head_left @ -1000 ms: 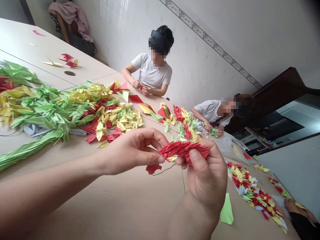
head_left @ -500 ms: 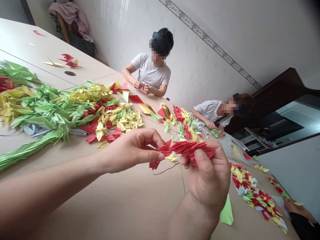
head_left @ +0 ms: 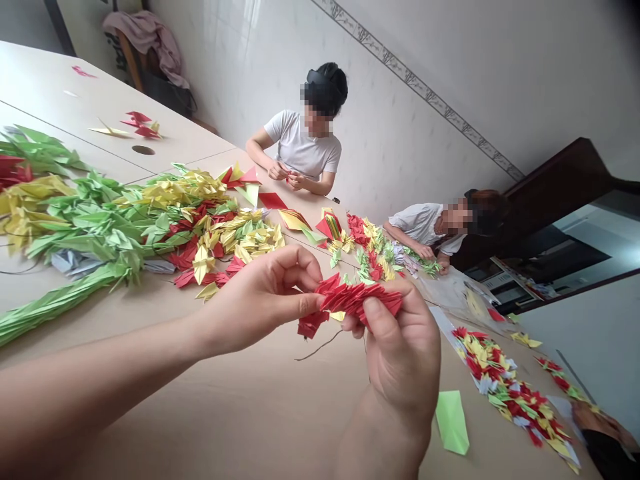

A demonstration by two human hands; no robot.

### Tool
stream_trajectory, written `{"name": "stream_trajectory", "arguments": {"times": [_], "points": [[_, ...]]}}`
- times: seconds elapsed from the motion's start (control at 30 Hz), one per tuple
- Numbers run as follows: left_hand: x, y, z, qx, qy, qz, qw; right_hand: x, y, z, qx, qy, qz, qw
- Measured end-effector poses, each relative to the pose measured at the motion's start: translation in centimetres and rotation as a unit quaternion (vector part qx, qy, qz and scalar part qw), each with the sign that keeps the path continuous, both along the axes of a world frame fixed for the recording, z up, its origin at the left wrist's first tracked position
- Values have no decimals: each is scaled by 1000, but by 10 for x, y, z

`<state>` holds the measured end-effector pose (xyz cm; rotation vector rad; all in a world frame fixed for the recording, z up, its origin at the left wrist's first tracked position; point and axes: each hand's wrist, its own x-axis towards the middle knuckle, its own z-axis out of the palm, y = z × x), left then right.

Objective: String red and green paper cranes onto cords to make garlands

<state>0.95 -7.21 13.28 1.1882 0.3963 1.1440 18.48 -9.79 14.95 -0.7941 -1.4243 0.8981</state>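
Note:
My right hand (head_left: 403, 347) is closed around a tight stack of red folded paper cranes (head_left: 357, 297), its thumb pressed across the near side. At the stack's left end, my left hand (head_left: 267, 293) pinches red folded paper between thumb and fingers. Another red paper piece (head_left: 312, 323) hangs just below the left thumb. A thin dark cord (head_left: 320, 347) trails beneath the stack. How the cord passes through the paper is hidden. Both hands are above the table (head_left: 240, 413), and a yellow folded piece (head_left: 338, 316) shows behind the stack.
Piles of green and yellow paper cranes (head_left: 115, 233) cover the left side. A mixed-colour row (head_left: 510, 387) lies at right, near a green paper sheet (head_left: 453, 421). Two people (head_left: 315, 153) sit across the table; another person's hand (head_left: 600, 423) is at the right edge.
My right hand and the red stack have moved left, closer to my left hand. The gap between the left-end paper and the stack has closed.

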Motion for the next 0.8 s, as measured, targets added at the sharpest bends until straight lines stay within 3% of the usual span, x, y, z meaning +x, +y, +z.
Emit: {"name": "stream_trajectory", "arguments": {"times": [0.4,0.8], "points": [[0,-8,4,-4,35,-7,999,-4,3,-2,5,-20,-102,995],[0,-7,1,9,62,23,998,-10,0,0,-48,-48,-70,995]]}}
